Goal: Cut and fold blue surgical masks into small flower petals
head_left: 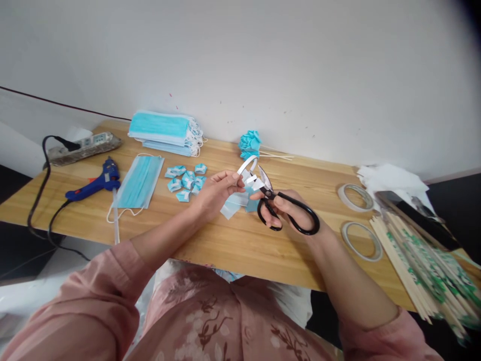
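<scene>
My left hand (215,196) pinches a curled white strip (246,164), which arcs up from the fingertips. My right hand (295,205) has its fingers through the black handles of a pair of scissors (267,192). Their blades are spread beside the strip, with small white bits at the blades. Below both hands lie pale blue and white cut pieces (233,204), partly covered by the hands. Several small folded blue pieces (188,179) rest to the left of my left hand. Beyond the scissors are blue fabric-like flowers (250,143) on thin wooden sticks.
A stack of blue face masks (161,129) stands by the wall, with a single mask (140,180) nearer. A blue glue gun (98,183) and power strip (88,146) are at left. Tape rolls (361,241), packed chopsticks (424,271) and white sheets (393,179) lie at right.
</scene>
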Demonstrator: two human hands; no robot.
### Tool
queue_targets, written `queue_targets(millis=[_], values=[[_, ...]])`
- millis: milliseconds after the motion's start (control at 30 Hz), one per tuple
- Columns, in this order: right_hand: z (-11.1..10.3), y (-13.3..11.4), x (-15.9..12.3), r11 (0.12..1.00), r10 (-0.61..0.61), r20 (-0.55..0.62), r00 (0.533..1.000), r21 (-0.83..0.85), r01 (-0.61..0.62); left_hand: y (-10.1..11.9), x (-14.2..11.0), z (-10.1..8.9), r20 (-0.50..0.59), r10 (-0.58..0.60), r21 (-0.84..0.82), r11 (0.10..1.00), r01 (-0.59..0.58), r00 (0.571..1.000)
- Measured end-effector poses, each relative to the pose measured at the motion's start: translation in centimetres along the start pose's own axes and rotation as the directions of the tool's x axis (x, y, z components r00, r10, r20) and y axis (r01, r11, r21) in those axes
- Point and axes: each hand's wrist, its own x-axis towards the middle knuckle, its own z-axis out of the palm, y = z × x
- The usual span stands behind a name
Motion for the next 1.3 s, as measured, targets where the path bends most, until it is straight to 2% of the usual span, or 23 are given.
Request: queue_targets(millis=[533,900,1300], values=[[0.6,-1.0,0.2,0.993,0.117,0.008,0.993,-0.025,-0.117,-0.2,0.0,0.2,0.005,-0.023,-0.039,0.999,0.024,1.000],[0.5,-1.1,0.1,0.990,0.139,0.037,0.990,-0.017,-0.138,-0.5,-0.1,0.2,0.074,-0.082,-0.034,0.996,0.085,0.994],[0.5,-0.9,-0.1,0.991,0.131,0.057,0.990,-0.022,-0.130,-0.4,-0.1,0.1,0.107,0.002,0.012,1.000,-0.003,0.994]])
